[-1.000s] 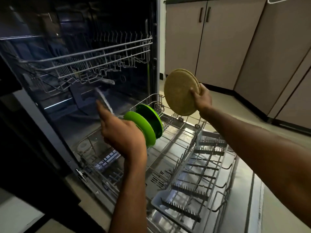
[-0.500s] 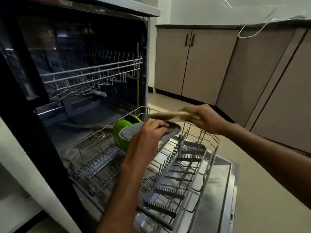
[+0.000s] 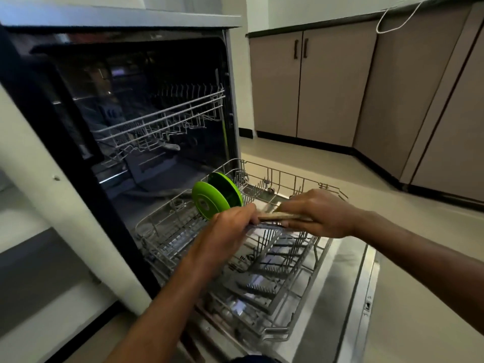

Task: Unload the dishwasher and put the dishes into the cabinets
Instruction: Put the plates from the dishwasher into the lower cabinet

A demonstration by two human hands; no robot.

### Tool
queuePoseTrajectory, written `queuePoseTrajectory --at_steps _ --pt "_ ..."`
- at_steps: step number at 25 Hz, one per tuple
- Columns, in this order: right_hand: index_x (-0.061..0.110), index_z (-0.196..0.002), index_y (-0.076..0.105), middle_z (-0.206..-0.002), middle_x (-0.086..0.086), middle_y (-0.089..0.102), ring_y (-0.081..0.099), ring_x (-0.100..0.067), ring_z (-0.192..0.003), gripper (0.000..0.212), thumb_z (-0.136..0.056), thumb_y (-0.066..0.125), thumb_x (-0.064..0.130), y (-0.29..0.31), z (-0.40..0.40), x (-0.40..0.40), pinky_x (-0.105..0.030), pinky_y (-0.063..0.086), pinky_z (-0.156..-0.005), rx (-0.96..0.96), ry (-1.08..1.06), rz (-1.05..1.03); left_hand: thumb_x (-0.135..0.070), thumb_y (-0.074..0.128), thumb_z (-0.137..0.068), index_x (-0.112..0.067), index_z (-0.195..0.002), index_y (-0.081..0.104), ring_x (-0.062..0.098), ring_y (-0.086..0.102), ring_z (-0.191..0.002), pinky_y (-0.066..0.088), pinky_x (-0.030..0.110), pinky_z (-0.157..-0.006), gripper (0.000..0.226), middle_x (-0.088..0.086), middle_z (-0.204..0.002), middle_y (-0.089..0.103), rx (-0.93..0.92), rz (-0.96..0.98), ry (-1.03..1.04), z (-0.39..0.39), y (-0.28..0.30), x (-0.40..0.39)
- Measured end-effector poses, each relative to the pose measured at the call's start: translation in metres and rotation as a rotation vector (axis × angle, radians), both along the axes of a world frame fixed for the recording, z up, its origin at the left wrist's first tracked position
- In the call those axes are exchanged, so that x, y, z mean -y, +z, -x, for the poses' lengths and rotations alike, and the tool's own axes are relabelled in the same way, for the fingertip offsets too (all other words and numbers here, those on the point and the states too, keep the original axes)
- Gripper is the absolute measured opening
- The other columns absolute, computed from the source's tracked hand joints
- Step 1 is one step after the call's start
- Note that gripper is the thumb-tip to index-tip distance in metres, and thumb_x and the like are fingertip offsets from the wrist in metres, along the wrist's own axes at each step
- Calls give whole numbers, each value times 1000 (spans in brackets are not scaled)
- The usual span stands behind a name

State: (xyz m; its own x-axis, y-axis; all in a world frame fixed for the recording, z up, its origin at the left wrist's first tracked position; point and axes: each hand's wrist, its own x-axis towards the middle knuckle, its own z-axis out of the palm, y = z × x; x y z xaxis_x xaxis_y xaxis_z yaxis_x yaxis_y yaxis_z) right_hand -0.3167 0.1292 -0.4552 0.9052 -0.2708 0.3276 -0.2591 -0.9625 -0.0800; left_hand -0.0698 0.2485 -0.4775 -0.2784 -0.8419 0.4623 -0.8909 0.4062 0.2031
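Currently the right hand (image 3: pixel 318 214) is gripping the tan plates (image 3: pixel 281 217) flat while the left hand (image 3: pixel 230 229) is pinching a grey plate (image 3: pixel 267 227) beneath, likely stacking them for one carry. Two green plates (image 3: pixel 209 200) are standing at 10 o'clock in the lower rack (image 3: pixel 296 273).

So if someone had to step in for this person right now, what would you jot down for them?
Left hand: grips the grey plate at its near edge.
Right hand: grips the tan plates, held flat just above the grey one; both hands meet over the lower rack.
Still racked: two green plates, upright at the back of the lower rack.
Done: tan and grey plates are out of the rack.
Left: stack the held plates, carry them to a cabinet, whose doors are shut, then fetch the green plates. The upper rack looks empty, but it is dim.
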Motion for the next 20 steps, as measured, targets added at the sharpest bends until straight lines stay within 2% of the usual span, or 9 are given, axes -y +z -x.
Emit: queuePoseTrajectory --at_steps 4,6,8,10,13,15,17,18,20 --pt "21 -106 72 -71 8 64 58 -4 -59 31 -107 51 44 34 -15 -40 -22 46 -60 147 106 -57 -18 68 -99 -36 -107 41 19 68 -81 58 44 -65 33 -2 -100 71 33 -77 -30 -9 50 -57" --pt "21 -98 74 -68 8 63 58 -5 -57 26 -106 57 40 57 -27 -67 -22 45 -57 184 200 -117 -32 62 -103 -41 -101 34 19 66 -84 55 39 -72 29 -9 -98 67 23 -191 -5 -11 80 -92" --pt "24 -93 73 -69 11 63 59 -2 -59 23 -105 62 41 77 -44 -97 -17 42 -57 194 269 -147 -41 55 -105 -43 -100 31 16 64 -85 47 32 -72 25 -18 -93 56 101 -312 88 -19 105 -130" --pt "28 -97 73 -72 13 66 62 -1 -61 30 -107 54 50 88 -68 -134 -18 47 -59 152 296 -48 -50 49 -105 -43 -103 32 20 66 -88 43 29 -70 18 -15 -92 60 143 -387 181 -37 122 -175" --pt "37 -101 68 -70 17 68 64 0 -58 50 -107 28 67 99 -113 -198 -25 57 -54 14 275 83 -68 47 -96 -46 -103 29 19 71 -89 53 29 -72 29 -6 -104 74 29 -369 202 -84 129 -253" --pt "44 -106 56 -74 18 67 64 1 -63 50 -103 19 76 118 -157 -240 -30 60 -59 -158 225 95 -63 52 -97 -48 -110 33 12 75 -90 59 32 -74 27 -11 -107 75 -111 -241 119 -129 122 -294" --pt "48 -115 40 -89 16 65 64 -4 -83 47 -95 14 81 139 -203 -267 -34 59 -78 -339 149 47 -46 59 -101 -45 -108 44 7 76 -91 62 33 -74 17 -12 -104 76 -235 -159 94 -181 104 -323" --pt "47 -116 36 -91 14 61 63 -9 -88 52 -90 9 83 145 -231 -276 -36 56 -82 -352 122 55 -37 63 -102 -42 -108 47 5 76 -91 62 35 -73 18 -14 -101 76 -292 -115 147 -211 91 -341" --pt "42 -113 40 -85 11 53 63 -19 -84 62 -86 4 84 144 -286 -289 -38 54 -76 -276 62 131 -27 66 -102 -37 -113 52 1 74 -89 61 36 -72 21 -19 -101 75 -313 -60 326 -265 56 -367"
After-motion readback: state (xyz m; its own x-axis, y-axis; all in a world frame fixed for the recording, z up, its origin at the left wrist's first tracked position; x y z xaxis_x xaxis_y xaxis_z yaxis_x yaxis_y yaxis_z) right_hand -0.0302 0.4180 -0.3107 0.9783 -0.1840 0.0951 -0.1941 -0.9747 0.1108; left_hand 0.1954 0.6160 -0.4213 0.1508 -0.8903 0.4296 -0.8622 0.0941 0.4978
